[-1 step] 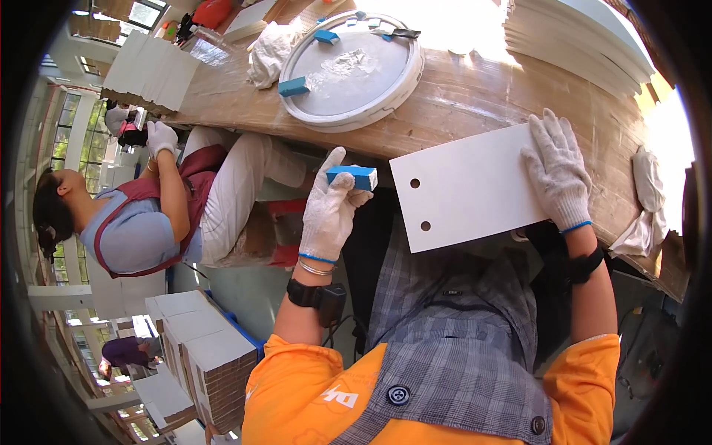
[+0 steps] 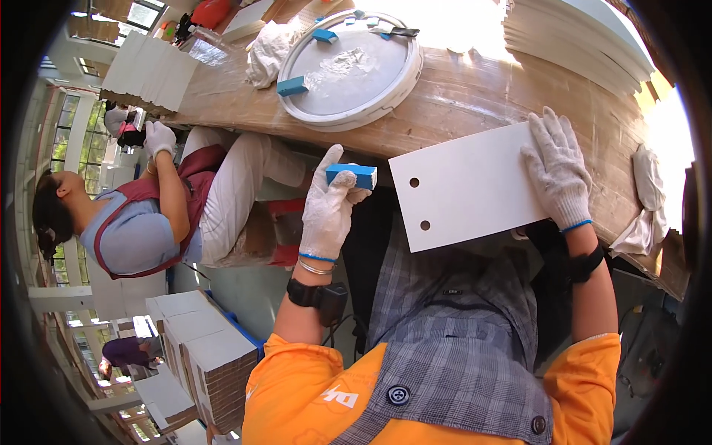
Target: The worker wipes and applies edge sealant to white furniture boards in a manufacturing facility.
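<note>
My left hand [image 2: 326, 215], in a white knitted glove, grips a small blue rectangular block [image 2: 351, 176] between thumb and fingers; its index finger points up. The block's right end is whitish, and it is held off the table, left of a white panel [image 2: 467, 185]. Two round holes are near that panel's left edge. The panel lies tilted over the table's near edge, its left part sticking out toward me. My right hand [image 2: 558, 170], gloved too, lies flat on the panel's right end, fingers stretched out and pressed together.
On the wooden table [image 2: 460, 96] stands a round white lid-like tray [image 2: 352, 122] bearing white paste and several blue blocks. Crumpled cloths [image 2: 273, 55] lie beside it and at the far right. White panels [image 2: 578, 44] are stacked at the back. A co-worker [image 2: 148, 222] sits to the left.
</note>
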The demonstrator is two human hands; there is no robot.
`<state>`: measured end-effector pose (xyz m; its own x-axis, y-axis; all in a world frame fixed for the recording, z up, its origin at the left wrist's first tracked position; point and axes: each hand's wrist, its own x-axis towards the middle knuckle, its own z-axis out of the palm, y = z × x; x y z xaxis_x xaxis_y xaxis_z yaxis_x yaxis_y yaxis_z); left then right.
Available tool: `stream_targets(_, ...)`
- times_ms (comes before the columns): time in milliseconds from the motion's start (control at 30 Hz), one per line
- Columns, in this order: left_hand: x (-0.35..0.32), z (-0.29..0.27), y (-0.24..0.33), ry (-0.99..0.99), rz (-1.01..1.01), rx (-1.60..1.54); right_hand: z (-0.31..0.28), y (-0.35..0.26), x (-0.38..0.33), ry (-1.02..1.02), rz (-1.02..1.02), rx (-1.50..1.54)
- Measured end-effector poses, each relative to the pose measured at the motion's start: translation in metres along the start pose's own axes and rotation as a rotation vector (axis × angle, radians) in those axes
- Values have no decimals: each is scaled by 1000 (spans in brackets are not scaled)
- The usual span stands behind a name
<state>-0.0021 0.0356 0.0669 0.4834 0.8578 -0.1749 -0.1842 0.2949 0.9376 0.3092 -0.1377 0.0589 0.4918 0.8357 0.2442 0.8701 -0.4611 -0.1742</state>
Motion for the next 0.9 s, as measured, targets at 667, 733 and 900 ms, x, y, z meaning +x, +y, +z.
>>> stream_targets(667,20,21,-7,-55,845,1116,6,2,0,16,8,-1)
stream_targets(733,21,21,-8,-39,867,1133,4,1,0,10,16,-2)
stream_targets(900,20,22,-8,-68,820,1081,4,1,0,8,22,2)
